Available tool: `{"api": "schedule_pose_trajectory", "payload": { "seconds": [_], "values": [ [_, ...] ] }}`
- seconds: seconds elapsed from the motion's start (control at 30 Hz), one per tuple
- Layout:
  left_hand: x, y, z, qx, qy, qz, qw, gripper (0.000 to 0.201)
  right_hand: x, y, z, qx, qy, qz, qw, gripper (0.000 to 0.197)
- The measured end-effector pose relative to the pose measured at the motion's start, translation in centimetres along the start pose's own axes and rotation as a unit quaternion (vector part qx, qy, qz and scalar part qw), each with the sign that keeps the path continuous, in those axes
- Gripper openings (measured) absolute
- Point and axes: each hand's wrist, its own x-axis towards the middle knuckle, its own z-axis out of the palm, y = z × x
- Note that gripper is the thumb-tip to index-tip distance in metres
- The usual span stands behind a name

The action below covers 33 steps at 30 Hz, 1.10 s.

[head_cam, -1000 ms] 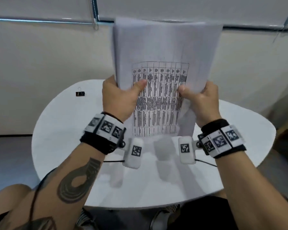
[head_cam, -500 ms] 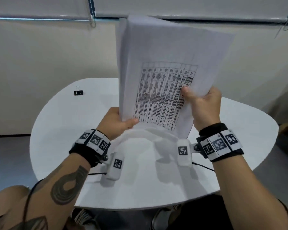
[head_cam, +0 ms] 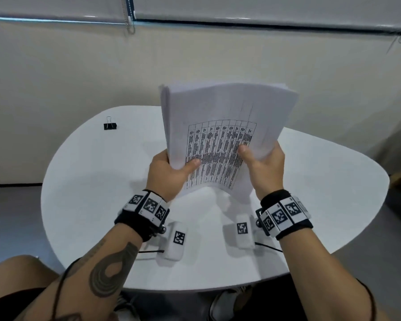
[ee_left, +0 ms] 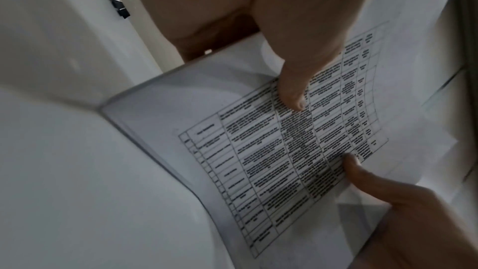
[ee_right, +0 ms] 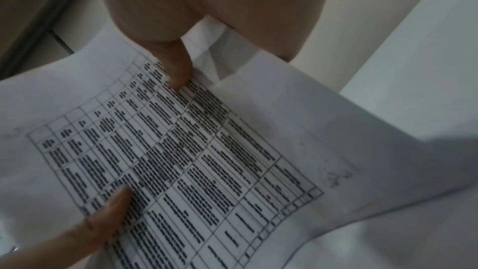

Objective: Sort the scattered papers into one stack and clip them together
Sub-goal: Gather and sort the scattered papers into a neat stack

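The paper stack is held upright above the white bench, bowed at its lower edge. It is gripped at the left edge by the left hand and at the right by the right hand, thumbs pressed on the printed table. A black binder clip lies well apart on the bench.

Head view looks down; both wrist views closely share the papers.

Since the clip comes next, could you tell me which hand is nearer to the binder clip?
Left. The left hand grips the paper stack on the binder clip side; the right hand grips its far side.
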Motion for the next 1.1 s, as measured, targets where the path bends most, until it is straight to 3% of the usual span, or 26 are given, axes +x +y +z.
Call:
{"api": "schedule_pose_trajectory", "payload": {
  "seconds": [0.13,0.3,0.37,0.47,0.57,0.67,0.77,0.83,1.1],
  "values": [
    [0.6,1.3,-0.5,-0.052,-0.012,0.029,0.998,0.028,0.7,-0.3,-0.5,0.008,-0.029,0.002,1.0,0.05],
    [1.8,2.6,-0.9,-0.118,-0.001,0.028,0.993,0.024,2.3,-1.2,-1.3,0.024,-0.06,0.007,0.998,0.044],
    [1.9,2.6,-0.8,-0.121,-0.001,0.026,0.992,0.024,2.6,-1.3,-1.4,0.025,-0.058,0.015,0.998,0.056],
    [2.4,3.0,-1.5,-0.162,-0.031,0.021,0.986,0.04,2.9,-1.5,-1.4,0.061,-0.067,0.033,0.995,0.068],
    [2.5,3.6,-1.4,-0.115,-0.051,0.004,0.992,0.036,3.3,-1.5,-1.2,0.074,-0.095,0.049,0.992,0.05],
    [2.1,3.4,-0.1,-0.043,0.032,0.03,0.998,0.033,2.9,-1.4,-0.8,0.034,-0.082,0.023,0.996,0.027],
    [1.4,3.4,1.3,-0.071,0.1,0.037,0.992,0.023,2.4,-1.5,0.1,0.003,-0.068,-0.021,0.997,0.024],
    [1.2,3.3,1.5,-0.089,0.112,0.039,0.989,0.021,2.4,-1.3,0.4,0.008,-0.055,-0.03,0.998,0.026],
    [1.5,1.9,0.4,-0.108,0.055,0.025,0.992,0.016,2.0,0.9,0.1,0.013,-0.058,0.036,0.998,0.026]
  ]
}}
